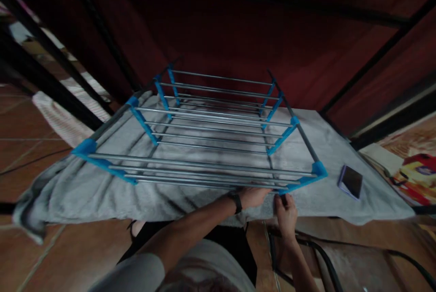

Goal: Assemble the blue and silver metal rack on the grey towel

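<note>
A rack of metal tubes [204,165] with blue plastic connectors [85,146] lies across a table covered with a grey cloth [320,146]. At the rack's near right corner, my left hand [254,195] reaches in by the lowest tube, its fingers closed and partly hidden behind the tubes. Just right of it, my right hand [286,212] pinches at the lower end of the blue connector [296,186]. The fingertips of my right hand touch the connector's underside. A dark band is on my left wrist.
A phone [352,182] lies on the cloth to the right. Dark red panels [225,33] with black bars stand behind the table. A black metal frame [327,255] is below right, and a striped cloth [64,119] is at the left.
</note>
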Demonstrator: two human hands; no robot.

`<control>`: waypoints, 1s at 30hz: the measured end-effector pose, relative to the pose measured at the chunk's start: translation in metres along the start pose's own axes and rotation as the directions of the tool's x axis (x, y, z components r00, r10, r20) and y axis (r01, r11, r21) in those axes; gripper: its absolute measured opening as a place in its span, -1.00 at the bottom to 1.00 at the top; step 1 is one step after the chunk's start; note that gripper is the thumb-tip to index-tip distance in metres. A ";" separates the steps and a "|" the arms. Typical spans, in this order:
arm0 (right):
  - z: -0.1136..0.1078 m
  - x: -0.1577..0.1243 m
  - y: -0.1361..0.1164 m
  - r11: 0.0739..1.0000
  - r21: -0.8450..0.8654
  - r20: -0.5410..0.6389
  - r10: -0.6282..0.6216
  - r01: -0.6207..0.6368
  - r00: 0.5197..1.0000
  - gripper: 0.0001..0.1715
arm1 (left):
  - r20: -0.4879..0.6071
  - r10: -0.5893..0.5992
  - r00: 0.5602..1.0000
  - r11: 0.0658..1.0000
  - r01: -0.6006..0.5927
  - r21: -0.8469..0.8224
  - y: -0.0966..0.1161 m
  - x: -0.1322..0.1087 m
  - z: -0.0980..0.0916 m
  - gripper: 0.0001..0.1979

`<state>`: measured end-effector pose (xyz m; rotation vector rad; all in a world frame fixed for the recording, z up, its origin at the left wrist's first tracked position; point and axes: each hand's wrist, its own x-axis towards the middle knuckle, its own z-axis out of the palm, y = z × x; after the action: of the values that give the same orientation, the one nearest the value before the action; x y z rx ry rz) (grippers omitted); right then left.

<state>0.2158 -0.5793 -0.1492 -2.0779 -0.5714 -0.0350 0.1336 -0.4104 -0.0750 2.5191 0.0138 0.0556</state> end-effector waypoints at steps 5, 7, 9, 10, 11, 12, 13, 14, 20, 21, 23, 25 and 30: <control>-0.002 0.003 0.014 0.997 -0.072 0.029 -0.007 0.009 1.000 -0.54 | 0.027 0.026 0.999 1.000 -0.026 0.004 -0.001 -0.001 0.001 -0.38; -0.003 0.004 0.016 0.994 -0.106 0.036 -0.010 0.014 0.999 -0.48 | 0.055 0.040 0.998 0.999 -0.041 0.020 -0.002 -0.001 0.003 -0.40; -0.005 0.004 0.017 0.991 -0.131 0.037 -0.017 0.022 0.999 -0.43 | 0.053 0.048 0.997 0.998 -0.049 0.032 -0.003 -0.001 0.005 -0.42; -0.005 0.004 0.017 0.990 -0.136 0.037 -0.022 0.027 0.999 -0.41 | 0.039 0.055 0.998 0.998 -0.056 0.037 -0.003 -0.001 0.006 -0.43; -0.006 0.004 0.017 0.990 -0.139 0.037 -0.027 0.032 0.999 -0.39 | 0.021 0.066 0.998 0.997 -0.066 0.044 -0.003 -0.001 0.007 -0.43; -0.006 0.004 0.017 0.990 -0.140 0.037 -0.030 0.035 0.999 -0.38 | 0.000 0.078 0.997 0.995 -0.078 0.055 -0.003 -0.002 0.007 -0.44; -0.006 0.005 0.017 0.989 -0.142 0.037 -0.030 0.035 0.999 -0.37 | -0.019 0.088 0.996 0.994 -0.086 0.071 -0.003 -0.002 0.007 -0.45; -0.006 0.005 0.016 0.989 -0.144 0.039 -0.026 0.032 0.999 -0.37 | -0.033 0.095 0.995 0.991 -0.092 0.094 -0.003 -0.003 0.007 -0.46; -0.007 0.005 0.014 0.990 -0.141 0.037 -0.014 0.019 0.999 -0.33 | -0.022 0.124 0.992 0.965 -0.115 0.234 -0.002 -0.007 0.000 -0.48; -0.007 0.005 0.013 0.989 -0.145 0.036 -0.014 0.019 0.999 -0.33 | -0.028 0.130 0.991 0.960 -0.119 0.252 -0.002 -0.008 -0.001 -0.50; -0.007 0.005 0.013 0.988 -0.154 0.039 -0.014 0.020 0.999 -0.33 | -0.028 0.129 0.991 0.953 -0.116 0.280 -0.001 -0.009 -0.001 -0.54; -0.007 0.004 0.013 0.986 -0.162 0.042 -0.017 0.024 0.999 -0.34 | -0.006 0.104 0.995 0.955 -0.098 0.281 -0.002 -0.012 0.000 -0.59; -0.008 0.004 0.018 0.983 -0.185 0.069 -0.006 0.019 0.998 -0.36 | -0.026 0.067 0.997 0.961 -0.058 0.269 -0.014 -0.033 -0.002 -0.63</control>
<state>0.2283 -0.5924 -0.1577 -2.2635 -0.6440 -0.0256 0.1005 -0.3987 -0.0830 2.7897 -0.0475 0.1317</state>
